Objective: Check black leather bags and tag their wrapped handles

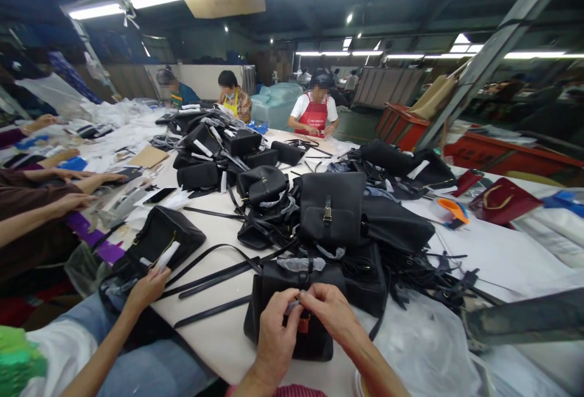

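Pinching a pale scrap (292, 306), the left hand (277, 322) meets the right hand (331, 313) (whose grip I cannot tell) over the near black bag (316, 347). Its handle (301, 264) is already wrapped; work at its front looks unfinished, and more bags (317, 193) lie heaped farther off.

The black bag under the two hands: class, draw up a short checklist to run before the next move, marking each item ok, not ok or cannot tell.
1. Bag resting on the table: ok.
2. Left hand and right hand both at its front: ok, fingertips close together.
3. Grip on the pale piece at the fingertips: cannot tell, fingers hide most of it.
4. Orange-brown tag in view: ok, just below the fingertips.
5. Space behind free: not ok, other bags crowd it.
6. Neighbour's hand apart from this bag: ok, it is at a different one.
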A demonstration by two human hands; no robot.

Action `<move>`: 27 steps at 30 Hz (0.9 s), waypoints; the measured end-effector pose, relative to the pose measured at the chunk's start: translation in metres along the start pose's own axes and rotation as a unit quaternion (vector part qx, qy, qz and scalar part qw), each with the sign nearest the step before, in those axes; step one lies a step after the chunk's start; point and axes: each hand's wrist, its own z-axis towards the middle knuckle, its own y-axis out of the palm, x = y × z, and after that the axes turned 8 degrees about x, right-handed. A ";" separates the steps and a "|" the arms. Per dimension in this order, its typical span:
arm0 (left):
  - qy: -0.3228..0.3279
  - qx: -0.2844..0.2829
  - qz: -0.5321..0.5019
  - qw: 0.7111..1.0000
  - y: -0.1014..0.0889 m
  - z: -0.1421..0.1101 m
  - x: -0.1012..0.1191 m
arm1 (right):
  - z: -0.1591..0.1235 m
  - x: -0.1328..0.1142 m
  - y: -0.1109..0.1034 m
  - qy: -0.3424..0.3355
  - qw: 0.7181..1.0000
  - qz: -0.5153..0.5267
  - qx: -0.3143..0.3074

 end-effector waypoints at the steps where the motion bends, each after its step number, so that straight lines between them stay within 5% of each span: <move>1: -0.016 -0.008 -0.001 1.000 0.000 0.001 0.002 | -0.001 -0.001 -0.001 0.000 1.000 0.010 -0.004; 4: -0.145 -0.031 -0.055 0.987 -0.001 0.005 0.009 | -0.007 -0.001 -0.003 0.003 0.998 0.052 -0.025; 7: -0.304 -0.051 -0.180 0.934 -0.002 0.006 0.016 | -0.012 0.000 -0.001 0.008 0.994 0.099 -0.049; 10: -0.373 -0.049 -0.257 0.890 -0.004 0.004 0.018 | -0.015 0.005 0.007 0.018 0.989 0.137 -0.057; 20: -0.301 0.007 -0.231 0.925 -0.001 0.003 0.012 | -0.018 0.006 0.025 0.002 0.986 0.152 0.061; 27: -0.277 0.025 -0.227 0.933 0.004 -0.001 0.002 | -0.026 -0.005 0.015 0.063 0.966 0.249 -0.044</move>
